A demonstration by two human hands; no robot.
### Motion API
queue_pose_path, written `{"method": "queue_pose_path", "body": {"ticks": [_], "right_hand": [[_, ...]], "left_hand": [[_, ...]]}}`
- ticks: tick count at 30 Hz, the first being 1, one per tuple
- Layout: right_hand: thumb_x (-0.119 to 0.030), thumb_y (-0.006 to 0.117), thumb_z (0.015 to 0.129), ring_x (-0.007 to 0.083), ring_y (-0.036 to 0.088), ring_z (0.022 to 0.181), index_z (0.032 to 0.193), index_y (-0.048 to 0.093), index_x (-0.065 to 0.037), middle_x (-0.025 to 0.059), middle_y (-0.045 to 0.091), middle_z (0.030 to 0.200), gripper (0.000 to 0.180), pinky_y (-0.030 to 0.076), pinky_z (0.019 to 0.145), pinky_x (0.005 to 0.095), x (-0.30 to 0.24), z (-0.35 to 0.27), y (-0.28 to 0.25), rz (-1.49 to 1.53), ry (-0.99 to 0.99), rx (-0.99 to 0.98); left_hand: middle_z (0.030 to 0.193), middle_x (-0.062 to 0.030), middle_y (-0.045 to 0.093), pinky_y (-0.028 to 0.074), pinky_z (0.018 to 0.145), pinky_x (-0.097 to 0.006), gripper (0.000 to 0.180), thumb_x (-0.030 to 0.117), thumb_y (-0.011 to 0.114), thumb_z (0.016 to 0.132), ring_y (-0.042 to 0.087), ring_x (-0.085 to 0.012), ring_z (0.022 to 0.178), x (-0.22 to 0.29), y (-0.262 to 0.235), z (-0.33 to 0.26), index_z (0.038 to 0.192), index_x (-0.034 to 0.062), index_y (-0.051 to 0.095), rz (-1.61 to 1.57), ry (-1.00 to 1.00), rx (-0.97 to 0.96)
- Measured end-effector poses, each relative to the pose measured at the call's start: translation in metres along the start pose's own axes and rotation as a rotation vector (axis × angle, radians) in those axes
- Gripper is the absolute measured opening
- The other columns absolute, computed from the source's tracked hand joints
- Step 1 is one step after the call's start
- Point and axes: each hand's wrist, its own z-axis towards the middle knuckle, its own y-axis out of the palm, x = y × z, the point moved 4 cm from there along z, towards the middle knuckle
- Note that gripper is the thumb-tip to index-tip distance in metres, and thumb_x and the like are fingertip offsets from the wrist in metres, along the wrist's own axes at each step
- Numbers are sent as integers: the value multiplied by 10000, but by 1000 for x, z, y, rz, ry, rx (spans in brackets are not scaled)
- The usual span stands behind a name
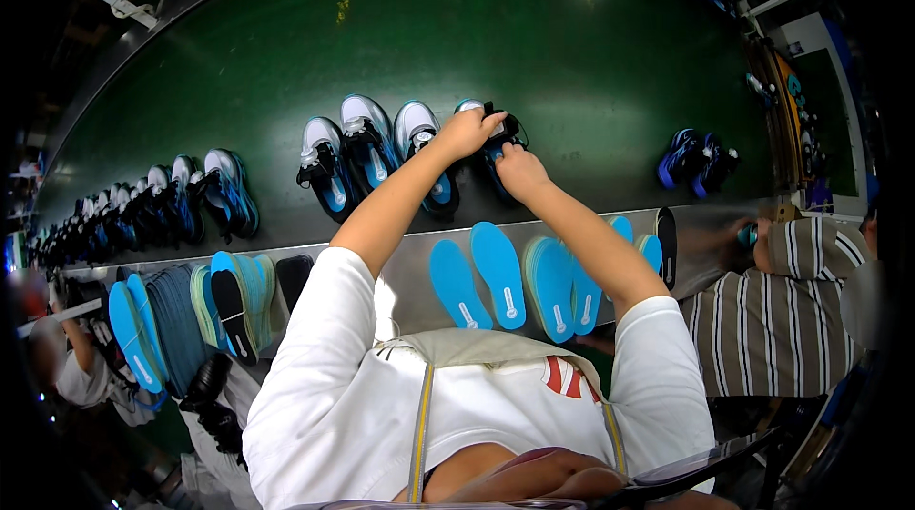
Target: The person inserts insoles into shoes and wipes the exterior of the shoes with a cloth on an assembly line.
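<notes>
A silver, black and blue sports shoe (468, 106) stands on the green table, the rightmost in a short row, with its toe pointing away from me. My left hand (465, 133) grips the upper by its black tongue, thumb and forefinger at the top. Close by, my right hand (520, 173) is closed at the opening of the same shoe; its fingertips are partly hidden. Left of my hands are matching shoes, among them one shoe (416, 121) beside my left wrist and another shoe (362, 119) further left. White labels show on the blue insoles inside them.
Blue insoles (498, 272) lie along the metal ledge before me, with more insole stacks (181, 310) at left. A long line of shoes (224, 191) runs left. Two blue-black shoes (679, 157) stand at right, near a person in a striped shirt (772, 319).
</notes>
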Motion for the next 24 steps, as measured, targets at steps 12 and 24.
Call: {"method": "queue_pose_path", "body": {"ticks": [12,24], "right_hand": [[-119,440,717,252,538,793,834,567,-23,145,525,883,197,455,656,325,9,7,-4,37,35,-326],[-140,410,760,248,476,954,937,559,-35,131,484,1047,254,414,765,330,5,18,18,-111,-68,-625]], "left_hand": [[715,-228,549,413,622,-365,483,424,401,792,534,-352,696,-2,4,-2,812,-38,539,54,14,-31],[729,-212,554,410,622,-350,473,431,413,787,535,-337,709,-11,3,-3,844,-20,544,42,-31,-63]]}}
